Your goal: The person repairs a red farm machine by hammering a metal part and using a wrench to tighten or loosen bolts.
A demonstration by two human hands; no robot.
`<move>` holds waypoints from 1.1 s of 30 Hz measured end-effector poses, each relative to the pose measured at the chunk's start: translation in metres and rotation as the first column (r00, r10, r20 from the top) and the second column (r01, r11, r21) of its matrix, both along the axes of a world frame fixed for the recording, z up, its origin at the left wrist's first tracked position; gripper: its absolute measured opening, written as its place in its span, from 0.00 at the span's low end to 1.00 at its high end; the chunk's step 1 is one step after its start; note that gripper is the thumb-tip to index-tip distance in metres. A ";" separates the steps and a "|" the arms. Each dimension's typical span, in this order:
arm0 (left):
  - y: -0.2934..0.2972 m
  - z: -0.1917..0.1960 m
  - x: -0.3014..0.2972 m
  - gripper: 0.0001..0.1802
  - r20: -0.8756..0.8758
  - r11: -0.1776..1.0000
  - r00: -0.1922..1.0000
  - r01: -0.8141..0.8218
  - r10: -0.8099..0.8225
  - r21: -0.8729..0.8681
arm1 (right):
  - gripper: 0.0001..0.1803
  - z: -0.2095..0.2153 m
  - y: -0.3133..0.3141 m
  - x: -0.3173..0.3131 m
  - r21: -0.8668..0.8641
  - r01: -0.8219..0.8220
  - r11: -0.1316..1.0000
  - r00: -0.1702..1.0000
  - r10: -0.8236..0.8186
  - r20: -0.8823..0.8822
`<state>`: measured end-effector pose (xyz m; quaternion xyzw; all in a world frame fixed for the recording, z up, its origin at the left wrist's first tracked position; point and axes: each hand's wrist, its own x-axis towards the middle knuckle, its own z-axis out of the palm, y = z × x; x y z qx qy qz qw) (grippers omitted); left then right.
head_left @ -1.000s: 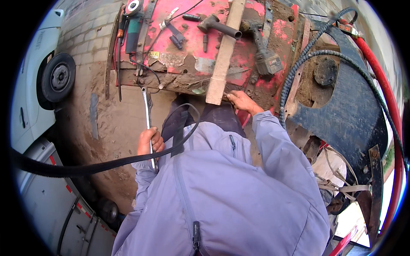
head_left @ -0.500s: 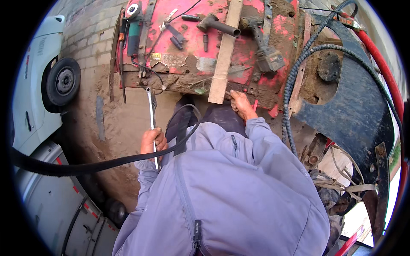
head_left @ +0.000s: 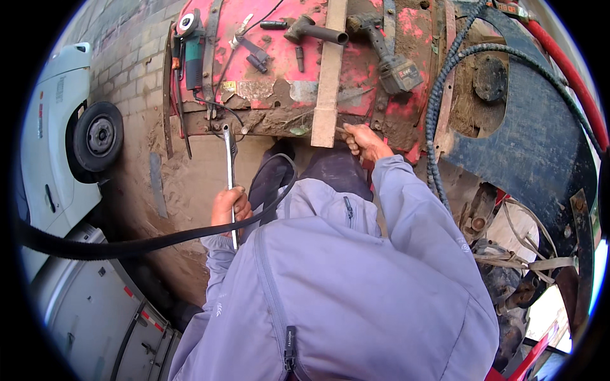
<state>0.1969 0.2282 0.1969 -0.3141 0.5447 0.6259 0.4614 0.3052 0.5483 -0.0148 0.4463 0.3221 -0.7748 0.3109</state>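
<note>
My left hand (head_left: 230,206) is wrapped round a long silver wrench handle (head_left: 229,159), which stands almost upright with its far end close to the muddy red machine cover (head_left: 260,89). At the cover's near edge, my right hand (head_left: 366,141) has its fingers closed beside the lower end of a flat, light-brown bar (head_left: 329,76). A thin piece seems to show at those fingertips, too small to name. On the cover lie a green angle grinder (head_left: 194,54), a cordless power tool (head_left: 389,57), a T-shaped pipe piece (head_left: 316,29) and several small dark cylindrical parts.
A black strap (head_left: 127,249) crosses in front of my left forearm. Thick dark ribbed hoses (head_left: 438,120) and a red hose (head_left: 562,76) run along the right, over a dark metal panel (head_left: 521,159). A pale vehicle with a black wheel (head_left: 100,136) stands at the left.
My right hand has shifted slightly right and up at the cover's edge, its fingers still closed. The left hand keeps the wrench nearly upright. The whole view has tilted a little.
</note>
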 end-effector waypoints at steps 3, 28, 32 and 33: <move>-0.001 0.000 -0.002 0.15 -0.005 1.000 1.000 -0.004 0.004 0.027 | 0.14 0.002 -0.005 0.002 0.078 0.097 0.992 0.994 -0.093 -0.050; 0.016 -0.010 -0.006 0.13 0.009 0.997 0.997 0.083 -0.083 -0.004 | 0.12 -0.001 -0.022 0.014 0.289 0.259 0.921 0.964 -0.227 -0.141; 0.018 -0.012 -0.002 0.12 0.027 0.995 0.995 0.099 -0.098 -0.025 | 0.18 0.010 -0.038 0.013 0.335 0.203 0.920 0.979 -0.183 -0.090; 0.019 -0.011 -0.001 0.12 0.034 0.994 0.994 0.107 -0.106 -0.020 | 0.19 0.011 -0.035 0.012 0.311 0.181 0.933 0.983 -0.164 -0.078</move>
